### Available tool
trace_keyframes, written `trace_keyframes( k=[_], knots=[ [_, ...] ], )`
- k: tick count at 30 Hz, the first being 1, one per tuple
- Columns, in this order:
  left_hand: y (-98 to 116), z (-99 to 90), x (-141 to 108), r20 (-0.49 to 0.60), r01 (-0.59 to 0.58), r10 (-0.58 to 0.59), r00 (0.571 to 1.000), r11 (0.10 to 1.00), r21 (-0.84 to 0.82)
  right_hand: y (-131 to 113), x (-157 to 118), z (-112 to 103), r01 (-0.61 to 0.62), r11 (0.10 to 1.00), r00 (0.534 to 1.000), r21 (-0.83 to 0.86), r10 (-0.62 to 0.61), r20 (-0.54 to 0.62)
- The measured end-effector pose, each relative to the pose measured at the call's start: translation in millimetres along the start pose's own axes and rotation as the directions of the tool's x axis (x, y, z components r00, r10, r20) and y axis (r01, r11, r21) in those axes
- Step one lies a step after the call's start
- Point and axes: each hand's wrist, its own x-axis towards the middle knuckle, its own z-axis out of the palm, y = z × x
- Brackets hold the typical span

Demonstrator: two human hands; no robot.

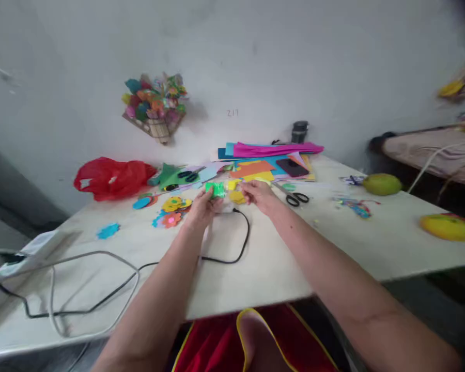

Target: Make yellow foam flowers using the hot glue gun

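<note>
In the head view my left hand (pixel 204 205) is closed on a small shiny green packet (pixel 217 189) above the middle of the table. Just right of it, my right hand (pixel 259 194) has its fingers pinched together; what they hold, if anything, is too small to make out. A yellow piece (pixel 233 184) and a darker yellow cut-out (pixel 237 197) show between the hands. Left of my left hand lie yellow flower cut-outs (pixel 173 203) and an orange flower with a pink centre (pixel 172 220). Black-handled scissors (pixel 296 199) rest right of my right hand.
A black cable (pixel 232 262) curves below my hands, and a white cable (pixel 101 252) loops at left. Coloured sheets (pixel 256 168) and a dark phone (pixel 292 167) lie behind. A red plastic bag (pixel 114 178) sits at back left, yellow-green fruit-like things (pixel 382 184) at right.
</note>
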Motion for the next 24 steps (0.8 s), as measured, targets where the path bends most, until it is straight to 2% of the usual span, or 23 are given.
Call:
trace_keyframes(
  k=[19,24],
  knots=[
    [0.7,3.4,-2.7,0.023,0.001,-0.003,1.0,0.999,0.053,1.9,-0.3,0.5,0.006,0.989,0.997,-0.149,-0.018,-0.08],
    [0.3,3.1,-2.7,0.023,-0.003,0.001,1.0,0.998,0.057,5.1,4.4,-1.9,0.071,0.984,0.989,-0.162,-0.091,-0.118]
  ],
)
